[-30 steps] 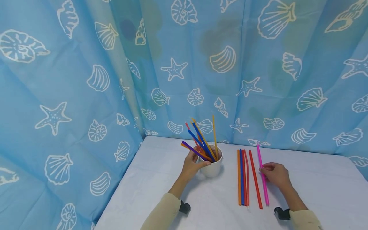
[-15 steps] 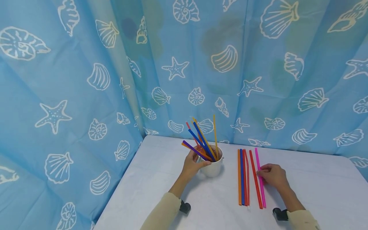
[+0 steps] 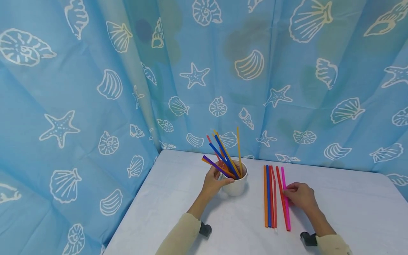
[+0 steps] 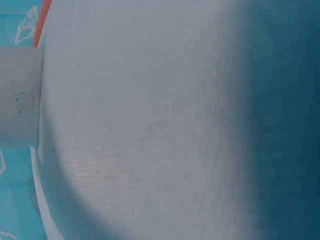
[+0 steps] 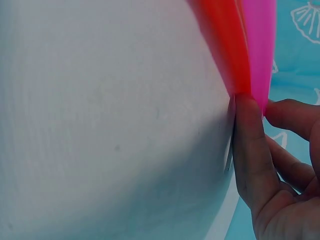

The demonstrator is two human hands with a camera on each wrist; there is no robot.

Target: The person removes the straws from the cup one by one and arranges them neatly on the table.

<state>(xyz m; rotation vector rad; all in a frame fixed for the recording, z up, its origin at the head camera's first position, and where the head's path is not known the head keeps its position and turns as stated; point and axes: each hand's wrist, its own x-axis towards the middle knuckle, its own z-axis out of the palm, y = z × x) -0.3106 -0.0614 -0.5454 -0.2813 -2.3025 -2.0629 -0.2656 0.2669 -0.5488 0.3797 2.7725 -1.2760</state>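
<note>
Straws (image 3: 227, 157) leaned out of a white cup (image 3: 233, 188), the left hand (image 3: 211, 185) curled round its side. Orange, blue and red straws (image 3: 269, 196) lay in a row on the table (image 3: 242, 235), then a lone red straw (image 3: 279, 179). Beside it a pink straw (image 3: 283, 179) was pinched in the right hand (image 3: 301, 196); whether the red was too, I couldn't tell.

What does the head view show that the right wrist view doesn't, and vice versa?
Only head: the left hand on a round white cup, multicoloured plastic straws inside, and a row of orange, blue and red straws.
Only right wrist: no extra object, just close-up fingertips.
Both: the right hand, pink plastic straw, red plastic straw, white tabletop, blue shell-print curtain.
</note>
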